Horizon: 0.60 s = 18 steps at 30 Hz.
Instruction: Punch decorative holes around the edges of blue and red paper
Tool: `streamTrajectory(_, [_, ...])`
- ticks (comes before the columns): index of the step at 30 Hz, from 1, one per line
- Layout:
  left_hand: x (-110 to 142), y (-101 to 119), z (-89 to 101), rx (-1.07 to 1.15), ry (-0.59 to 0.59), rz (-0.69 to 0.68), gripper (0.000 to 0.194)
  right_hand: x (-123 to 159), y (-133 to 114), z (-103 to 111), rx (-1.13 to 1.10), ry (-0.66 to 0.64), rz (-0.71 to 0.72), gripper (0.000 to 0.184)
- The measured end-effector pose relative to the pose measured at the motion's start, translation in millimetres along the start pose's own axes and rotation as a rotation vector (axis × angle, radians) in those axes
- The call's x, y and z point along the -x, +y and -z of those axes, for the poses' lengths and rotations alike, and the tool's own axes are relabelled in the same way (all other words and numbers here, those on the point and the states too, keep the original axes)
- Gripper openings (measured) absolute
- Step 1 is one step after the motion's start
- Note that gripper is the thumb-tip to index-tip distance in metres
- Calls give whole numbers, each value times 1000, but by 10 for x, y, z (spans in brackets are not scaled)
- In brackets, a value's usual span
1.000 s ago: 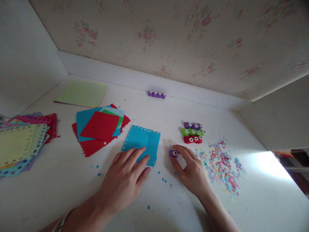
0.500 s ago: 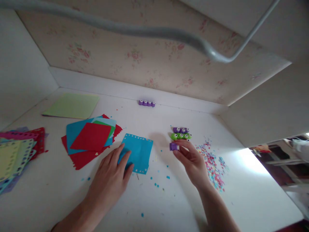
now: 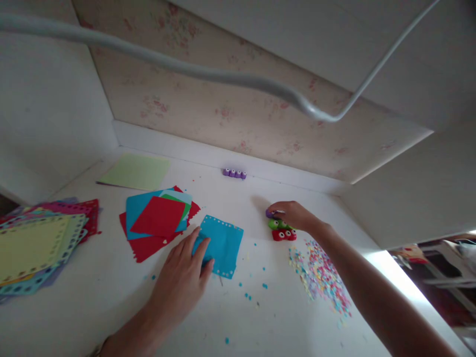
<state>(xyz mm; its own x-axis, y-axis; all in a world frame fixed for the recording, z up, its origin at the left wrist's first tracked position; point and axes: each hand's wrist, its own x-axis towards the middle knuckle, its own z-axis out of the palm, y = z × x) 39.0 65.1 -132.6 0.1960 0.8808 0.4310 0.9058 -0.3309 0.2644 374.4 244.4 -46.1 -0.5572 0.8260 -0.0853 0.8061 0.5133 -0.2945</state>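
My left hand [image 3: 188, 267] lies with its fingers spread on the left side of a blue paper sheet [image 3: 222, 248], which has small punched holes along its top and bottom edges. My right hand [image 3: 292, 213] reaches to the rows of small paper punches, its fingers closed around a purple paper punch [image 3: 268, 213] at the back row. Most of that row is hidden beneath the hand. In front of it stand green punches [image 3: 274, 224], partly covered, then a row of red punches [image 3: 284, 235].
Confetti [image 3: 323, 277] lies in a heap at right. More purple punches [image 3: 234, 173] line up by the back wall. Left are stacked red and blue papers [image 3: 156, 218], punched sheets [image 3: 37, 243] and a pale green sheet [image 3: 137, 171]. A white cable [image 3: 208, 73] crosses above.
My right hand has moved the purple punch back, from in front of the green row to the rear row, uncovering the red punches. My left hand stays on the blue sheet. The camera view has shifted.
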Motion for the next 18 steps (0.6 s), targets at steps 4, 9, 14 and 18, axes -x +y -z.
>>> streamTrajectory(4, [-46,-20,-26,3,31,32,42,-105,-69,58,84,-51,35,35])
streamTrajectory(9, [-81,-57,-48,11,7,59,44,-602,-186,19,163,108,-40,43])
streamTrajectory(14, [-90,-116,-1,173,-14,103,46,-1291,-267,-169,189,175,-72,55])
streamTrajectory(18, [-130,-129,41,321,-16,212,62,-1540,-234,-183,197,115,-81,50])
